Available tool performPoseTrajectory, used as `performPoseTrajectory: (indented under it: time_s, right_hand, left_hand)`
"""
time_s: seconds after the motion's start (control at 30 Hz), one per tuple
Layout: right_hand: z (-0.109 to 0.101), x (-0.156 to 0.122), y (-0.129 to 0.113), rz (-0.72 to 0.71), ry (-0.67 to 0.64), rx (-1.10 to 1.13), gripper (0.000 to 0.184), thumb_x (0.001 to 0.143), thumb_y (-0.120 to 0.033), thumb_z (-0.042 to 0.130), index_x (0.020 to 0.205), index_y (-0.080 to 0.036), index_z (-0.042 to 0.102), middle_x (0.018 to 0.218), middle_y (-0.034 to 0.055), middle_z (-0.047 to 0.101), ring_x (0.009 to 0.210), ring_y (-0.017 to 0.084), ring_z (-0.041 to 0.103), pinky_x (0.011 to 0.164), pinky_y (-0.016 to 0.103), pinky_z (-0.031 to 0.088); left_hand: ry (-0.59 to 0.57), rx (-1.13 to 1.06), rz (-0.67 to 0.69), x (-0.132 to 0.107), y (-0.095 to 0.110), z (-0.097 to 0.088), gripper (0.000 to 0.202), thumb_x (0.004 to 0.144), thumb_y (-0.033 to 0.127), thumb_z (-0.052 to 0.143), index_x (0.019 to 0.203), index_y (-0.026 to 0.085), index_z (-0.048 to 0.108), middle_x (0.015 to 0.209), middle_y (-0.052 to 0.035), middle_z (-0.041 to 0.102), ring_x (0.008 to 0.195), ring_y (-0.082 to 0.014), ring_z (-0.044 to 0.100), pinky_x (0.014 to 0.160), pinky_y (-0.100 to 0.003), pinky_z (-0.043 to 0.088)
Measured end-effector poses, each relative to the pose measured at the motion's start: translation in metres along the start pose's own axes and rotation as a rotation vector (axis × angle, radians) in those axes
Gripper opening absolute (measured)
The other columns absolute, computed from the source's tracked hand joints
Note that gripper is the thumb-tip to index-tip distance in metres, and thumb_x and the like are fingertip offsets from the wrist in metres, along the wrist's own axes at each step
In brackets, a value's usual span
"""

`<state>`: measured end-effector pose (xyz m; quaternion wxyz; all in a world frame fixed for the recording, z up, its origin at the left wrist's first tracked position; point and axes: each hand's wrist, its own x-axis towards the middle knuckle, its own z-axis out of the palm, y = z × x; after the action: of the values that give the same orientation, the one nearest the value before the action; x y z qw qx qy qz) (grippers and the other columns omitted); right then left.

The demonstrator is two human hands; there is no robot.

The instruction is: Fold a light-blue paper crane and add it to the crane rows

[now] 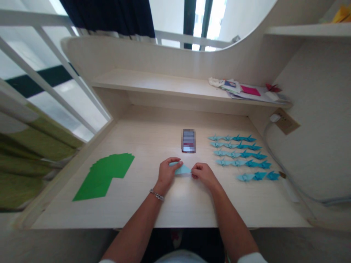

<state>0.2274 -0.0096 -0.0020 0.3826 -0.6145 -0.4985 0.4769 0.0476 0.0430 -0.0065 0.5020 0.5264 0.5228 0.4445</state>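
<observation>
A small light-blue piece of folded paper (183,170) lies between my hands, a little above or on the desk's middle. My left hand (168,171) grips its left end, with the thumb on top and the fingers behind. At the paper's pointed right tip, my right hand (203,173) pinches with curled fingers. Just beyond the paper lies a phone (188,140) with a blurred screen. To the right, several folded blue paper cranes (241,155) stand in rows, from pale to deeper blue.
Green paper sheets (105,175) lie fanned out on the desk's left. A shelf (164,82) runs along the back, with papers (238,89) on its right part. A cable (279,157) hangs from the wall socket (287,122). White railings (55,54) border the left side.
</observation>
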Motion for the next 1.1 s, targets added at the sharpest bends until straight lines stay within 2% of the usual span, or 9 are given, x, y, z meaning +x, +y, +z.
performPoseTrajectory:
  time_s: [0.17,0.27,0.37,0.5,0.57,0.67,0.9,1.0,1.1]
  right_hand:
    - [-0.008,0.002,0.003,-0.001,0.084,0.153,0.010,0.068,-0.025,0.058,0.066,-0.015,0.060,0.056,0.0002,0.060,0.050,0.012,0.052,0.052,0.023,0.042]
    - [0.001,0.006,0.003,-0.102,0.049,0.126,0.018,0.073,-0.033,0.059,0.078,-0.016,0.062,0.069,0.0021,0.064,0.059,0.013,0.055,0.057,0.024,0.044]
    - [0.009,0.008,0.004,-0.124,0.058,0.022,0.017,0.076,-0.033,0.057,0.076,-0.016,0.061,0.064,0.0007,0.061,0.059,0.013,0.055,0.058,0.024,0.043]
    - [0.009,0.004,0.003,-0.140,0.052,-0.094,0.016,0.078,-0.031,0.054,0.075,-0.017,0.061,0.064,0.0002,0.061,0.061,0.014,0.055,0.059,0.024,0.042]
    - [0.007,0.000,-0.001,-0.182,0.032,-0.154,0.014,0.077,-0.028,0.054,0.074,-0.017,0.062,0.066,0.0003,0.061,0.063,0.014,0.055,0.059,0.024,0.040]
    - [0.004,-0.005,-0.007,-0.223,0.009,-0.225,0.013,0.076,-0.026,0.055,0.072,-0.017,0.063,0.067,0.0003,0.061,0.064,0.014,0.053,0.059,0.024,0.038]
    - [-0.009,-0.005,-0.006,-0.138,-0.048,-0.099,0.013,0.073,-0.027,0.057,0.069,-0.016,0.063,0.060,-0.0006,0.058,0.056,0.012,0.050,0.054,0.023,0.038]
    - [-0.014,-0.003,-0.004,-0.068,-0.047,0.070,0.015,0.071,-0.030,0.060,0.067,-0.015,0.061,0.055,-0.0017,0.056,0.052,0.011,0.049,0.052,0.023,0.038]
    - [-0.015,-0.003,-0.005,0.010,-0.058,0.306,0.020,0.067,-0.034,0.065,0.068,-0.015,0.060,0.056,-0.0010,0.056,0.050,0.010,0.048,0.051,0.023,0.037]
  left_hand:
    - [0.075,-0.024,-0.007,0.001,0.003,-0.003,0.041,0.062,0.042,0.072,0.090,0.014,0.070,0.089,-0.0088,0.069,0.081,-0.0211,0.061,0.074,-0.032,0.046]
    - [0.038,0.001,0.026,-0.002,0.004,0.001,0.038,0.064,0.041,0.070,0.091,0.015,0.070,0.093,-0.0084,0.070,0.086,-0.0219,0.061,0.080,-0.034,0.046]
    - [-0.023,0.041,0.052,-0.005,0.008,0.002,0.035,0.066,0.040,0.068,0.090,0.015,0.071,0.092,-0.0088,0.070,0.087,-0.0230,0.062,0.082,-0.037,0.046]
    - [-0.272,0.142,0.116,-0.002,0.018,-0.007,0.025,0.069,0.036,0.064,0.084,0.016,0.073,0.081,-0.0081,0.071,0.075,-0.0214,0.064,0.069,-0.032,0.048]
    - [-0.447,0.287,0.227,0.002,0.025,-0.011,0.018,0.069,0.033,0.063,0.076,0.020,0.074,0.075,-0.0056,0.072,0.068,-0.0194,0.063,0.064,-0.028,0.046]
    - [-0.567,0.437,0.346,0.008,0.036,-0.013,0.013,0.066,0.029,0.063,0.066,0.021,0.074,0.064,-0.0030,0.070,0.058,-0.0169,0.059,0.055,-0.025,0.041]
    - [-0.684,0.434,0.201,0.018,0.041,-0.028,0.015,0.065,0.024,0.058,0.062,0.019,0.072,0.056,-0.0013,0.065,0.052,-0.0140,0.055,0.049,-0.022,0.037]
    - [-0.620,0.313,0.087,0.021,0.035,-0.043,0.014,0.065,0.024,0.059,0.061,0.017,0.070,0.053,-0.0020,0.063,0.051,-0.0145,0.056,0.049,-0.023,0.040]
    - [-0.544,0.173,0.034,0.015,0.033,-0.045,0.019,0.071,0.030,0.059,0.075,0.016,0.072,0.067,-0.0059,0.069,0.061,-0.0170,0.061,0.056,-0.026,0.047]
